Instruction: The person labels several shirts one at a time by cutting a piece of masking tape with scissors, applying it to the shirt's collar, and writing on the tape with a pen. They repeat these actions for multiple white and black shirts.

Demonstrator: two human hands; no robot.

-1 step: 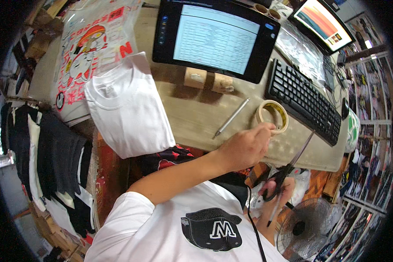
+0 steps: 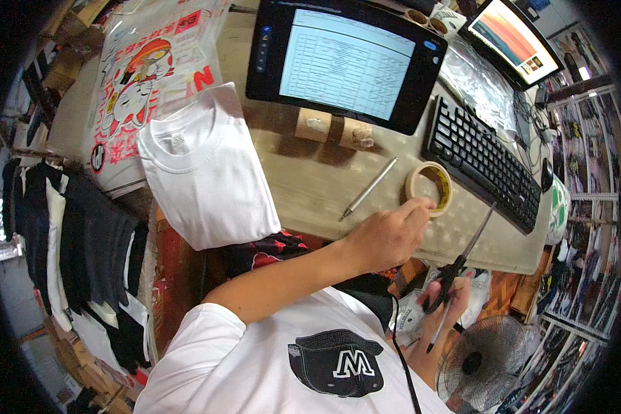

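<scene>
A beige roll of tape point(image 2: 414, 181) stands tilted on the table, its near rim pinched by my left hand point(image 2: 388, 236), which reaches across from the left with fingers closed. Lower and to the right, my right hand point(image 2: 450, 303) is closed around black-handled scissors point(image 2: 451, 274); their blades point up past the table's front edge, close to the keyboard. A thin silver pen-like stick point(image 2: 437, 326) with a dark tip also juts down from the right hand. On the table, a silver pen point(image 2: 370, 188) lies just left of the tape.
A folded white T-shirt point(image 2: 210, 179) overhangs the front edge at left, beside a printed plastic bag point(image 2: 138, 90). A tablet point(image 2: 345, 62) leans on cardboard tubes point(image 2: 312, 125). At right are a black keyboard point(image 2: 483, 162), a laptop point(image 2: 514, 41) and, below, a fan point(image 2: 479, 359).
The whole view has shifted slightly. My left hand and the tape have moved a touch nearer to me and left against the table. Both hands keep their hold.
</scene>
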